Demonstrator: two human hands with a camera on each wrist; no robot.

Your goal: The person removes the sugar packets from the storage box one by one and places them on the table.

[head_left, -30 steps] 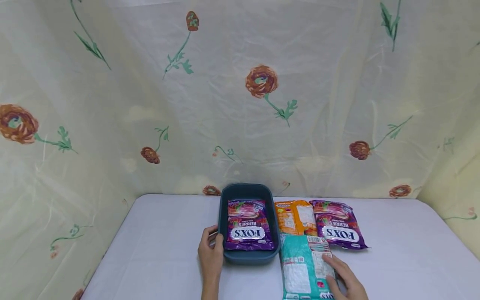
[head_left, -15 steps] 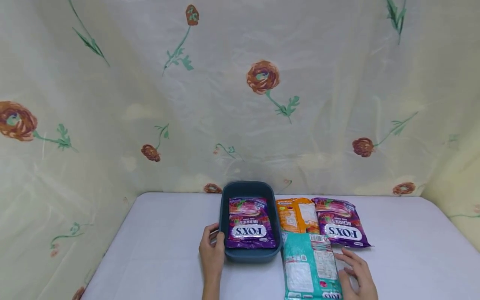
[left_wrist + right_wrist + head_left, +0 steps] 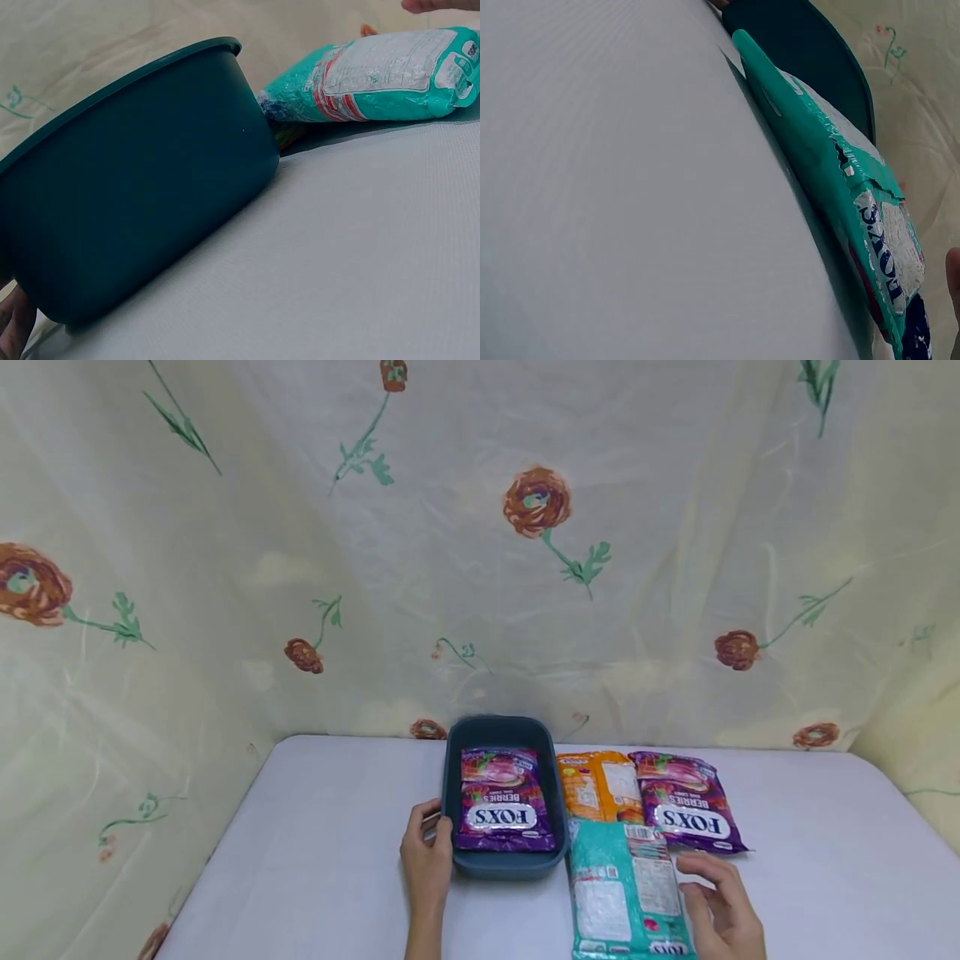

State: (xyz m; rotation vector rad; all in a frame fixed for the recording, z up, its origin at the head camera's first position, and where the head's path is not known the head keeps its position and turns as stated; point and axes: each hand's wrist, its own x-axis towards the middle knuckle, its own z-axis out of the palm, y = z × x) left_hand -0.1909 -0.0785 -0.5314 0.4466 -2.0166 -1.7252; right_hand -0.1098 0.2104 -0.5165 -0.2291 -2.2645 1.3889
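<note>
In the head view a dark blue plastic tub [image 3: 506, 866] holds a purple FOX'S Berries candy bag [image 3: 501, 810] lying flat. My left hand [image 3: 427, 856] touches the tub's left outer wall with fingers and thumb; its fingertips [image 3: 13, 322] show at the tub's lower corner in the left wrist view. A teal FOX'S candy bag [image 3: 628, 889] lies back side up, right of the tub. Beside its right edge is my right hand [image 3: 723, 906], fingers loosely curved, thumb apart, holding nothing. Only a bit of that hand enters the right wrist view.
Behind the teal bag lie an orange candy bag [image 3: 600, 787] and another purple FOX'S bag [image 3: 690, 803], near the far edge of the white table [image 3: 322, 843]. A curtain [image 3: 420, 552] with a flower print hangs behind and along the sides.
The right hand has come off the teal bag's face and moved right, to beside its edge. The left hand stays at the tub. The whole head view has shifted slightly.
</note>
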